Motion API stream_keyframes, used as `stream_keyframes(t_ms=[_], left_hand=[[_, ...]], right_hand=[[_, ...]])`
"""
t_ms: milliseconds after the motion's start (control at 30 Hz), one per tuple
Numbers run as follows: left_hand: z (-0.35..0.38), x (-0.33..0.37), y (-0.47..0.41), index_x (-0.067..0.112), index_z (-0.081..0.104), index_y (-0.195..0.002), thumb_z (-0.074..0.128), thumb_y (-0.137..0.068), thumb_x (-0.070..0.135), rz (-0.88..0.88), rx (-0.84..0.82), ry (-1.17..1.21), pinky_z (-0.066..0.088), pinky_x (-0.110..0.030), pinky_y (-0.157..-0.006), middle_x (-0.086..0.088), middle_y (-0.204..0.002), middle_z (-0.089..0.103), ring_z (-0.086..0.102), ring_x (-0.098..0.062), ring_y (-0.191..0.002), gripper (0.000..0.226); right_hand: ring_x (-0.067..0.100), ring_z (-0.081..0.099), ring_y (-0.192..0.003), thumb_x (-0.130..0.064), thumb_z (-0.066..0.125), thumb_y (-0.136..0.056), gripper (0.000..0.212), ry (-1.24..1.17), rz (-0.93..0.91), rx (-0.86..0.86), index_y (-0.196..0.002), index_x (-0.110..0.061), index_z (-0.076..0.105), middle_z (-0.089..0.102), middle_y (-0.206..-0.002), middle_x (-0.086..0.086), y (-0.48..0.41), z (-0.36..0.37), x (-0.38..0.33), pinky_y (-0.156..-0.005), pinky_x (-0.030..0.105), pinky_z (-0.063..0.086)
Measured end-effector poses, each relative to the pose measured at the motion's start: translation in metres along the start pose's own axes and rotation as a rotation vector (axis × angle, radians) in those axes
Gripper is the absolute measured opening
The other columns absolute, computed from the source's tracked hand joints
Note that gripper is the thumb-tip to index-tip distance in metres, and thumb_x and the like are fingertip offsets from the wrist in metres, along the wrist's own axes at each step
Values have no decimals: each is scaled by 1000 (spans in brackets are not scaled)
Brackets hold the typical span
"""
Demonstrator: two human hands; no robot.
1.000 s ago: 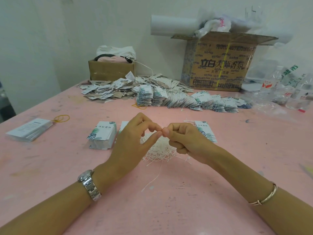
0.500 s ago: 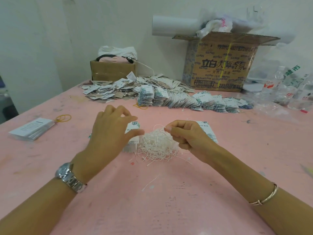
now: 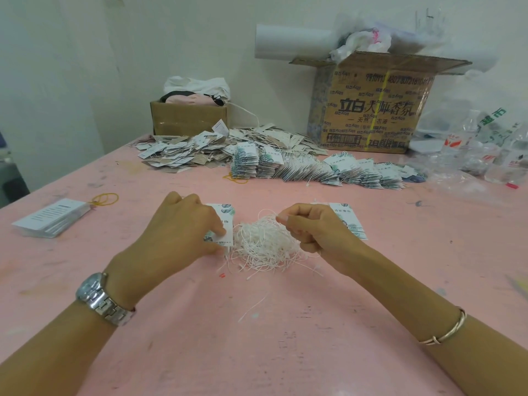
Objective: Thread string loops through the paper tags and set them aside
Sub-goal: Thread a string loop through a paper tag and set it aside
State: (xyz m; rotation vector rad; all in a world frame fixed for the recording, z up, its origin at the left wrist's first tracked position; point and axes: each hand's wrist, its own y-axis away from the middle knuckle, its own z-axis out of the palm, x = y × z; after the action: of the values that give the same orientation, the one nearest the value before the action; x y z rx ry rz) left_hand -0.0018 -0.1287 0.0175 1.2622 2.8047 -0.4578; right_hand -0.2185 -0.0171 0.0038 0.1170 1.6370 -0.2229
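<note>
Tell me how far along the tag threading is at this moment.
Well underway. Done: a long row of strung tags and a loose heap lie at the table's far side. In hand: the left hand is on a tag from the near stack; the right hand pinches a string over the white string pile. Left: that stack, more tags behind the right hand, and plenty of strings.

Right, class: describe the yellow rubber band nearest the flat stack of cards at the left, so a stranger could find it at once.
Start at the pink table and find the flat stack of white cards near its left edge. Just beyond that stack's far right corner lies the yellow rubber band, a thin, twisted loop alone on bare pink, unlike the other yellow band against the fanned tags.
</note>
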Motion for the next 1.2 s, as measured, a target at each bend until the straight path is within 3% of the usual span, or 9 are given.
stream_keyframes(t_ms=[100, 200, 400, 500, 700, 933, 1200], left_hand=[[-2, -2, 0, 49, 64, -113, 56, -85, 66, -41, 42, 35, 22, -29, -83, 13, -123, 62, 49, -11, -112, 34], [-6, 0, 0, 47, 68, -110, 54, -89, 62, -80, 165, 77, 20, -31, -78, 13, -115, 67, 52, -12, -105, 29], [-13, 13, 5, 17, 77, -84, 70, -90, 27, 160, 817, 103, 31, -36, -72, 3, -86, 73, 62, -26, -76, 13], [-9, 25, 5, 16, 75, -75, 72, -89, 20, 347, 983, -6, 35, -36, -63, 3, -78, 71, 61, -25, -65, 14], [9, 44, 6, 17, 72, -72, 76, -84, 13, 565, 978, -91, 33, -33, -58, 5, -77, 69, 61, -23, -64, 13], [13, 44, 8, 16, 74, -76, 77, -79, 5, 648, 1024, -114, 35, -34, -56, 4, -79, 69, 59, -22, -62, 12], [15, 45, 7, 18, 74, -77, 77, -83, 14, 666, 1005, -122, 37, -34, -57, 5, -82, 70, 61, -22, -65, 9]], right_hand=[[7, 23, -45, -10, 65, -92, 12, 3, -4, 2, -79, -11, 62, 44, -55, -7, -1, 0, 2, -39, 16, 21], [7, 24, -45, -12, 65, -92, 12, 17, -11, 2, -80, -11, 62, 43, -56, -6, -1, 0, 4, -40, 16, 21], [6, 26, -42, -18, 63, -94, 12, 9, -23, 14, -84, -12, 60, 51, -58, -3, 0, 3, 3, -41, 17, 23], [6, 26, -41, -15, 57, -98, 11, -70, -56, 18, -88, -11, 56, 59, -64, 1, 1, 4, 2, -40, 16, 24], [9, 27, -46, -14, 57, -97, 11, -61, -152, 40, -88, -10, 55, 64, -75, 0, 2, 5, 3, -43, 18, 26], [6, 29, -46, -13, 59, -97, 8, -34, -123, 20, -89, -11, 57, 49, -59, -12, 1, 6, 6, -44, 17, 26], [6, 29, -44, -9, 62, -93, 7, -52, -112, 62, -90, -4, 60, 41, -55, -7, 0, 8, 7, -43, 17, 28]])
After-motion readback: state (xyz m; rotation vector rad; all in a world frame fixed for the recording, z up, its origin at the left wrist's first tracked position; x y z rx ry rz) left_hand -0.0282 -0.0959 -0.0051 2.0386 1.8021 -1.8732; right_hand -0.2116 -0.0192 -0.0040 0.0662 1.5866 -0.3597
